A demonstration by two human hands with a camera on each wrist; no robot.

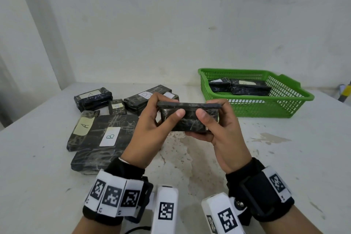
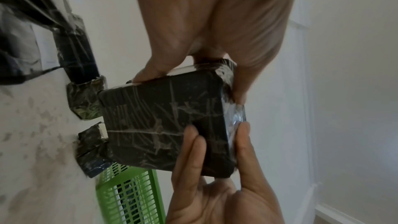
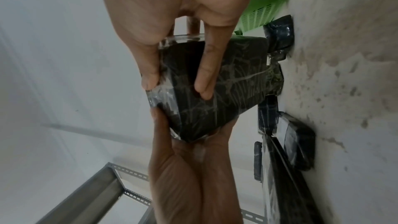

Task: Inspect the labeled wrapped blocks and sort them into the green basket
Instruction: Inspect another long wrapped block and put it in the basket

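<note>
I'm mid-inspection: my left hand [image 1: 150, 125] and right hand [image 1: 218, 129] both pinch one wrapped block [image 1: 190, 118], thumbs on the near face, fingers curled behind, held above the middle of the tabletop [image 1: 284, 157]. It's black, bound in crinkled clear film — no label shows on the faces toward me, so I judge the next move is turning it to find the letter before carrying it to the green basket [image 1: 266, 108] at the far right edge.

A bare storeroom or plain workroom, by the look of it: scuffed white plaster walls [image 1: 171, 24] rise behind a stained white painted tabletop [image 1: 190, 157]. A grey slotted-angle steel shelving frame [image 3: 103, 193] stands nearby.
</note>
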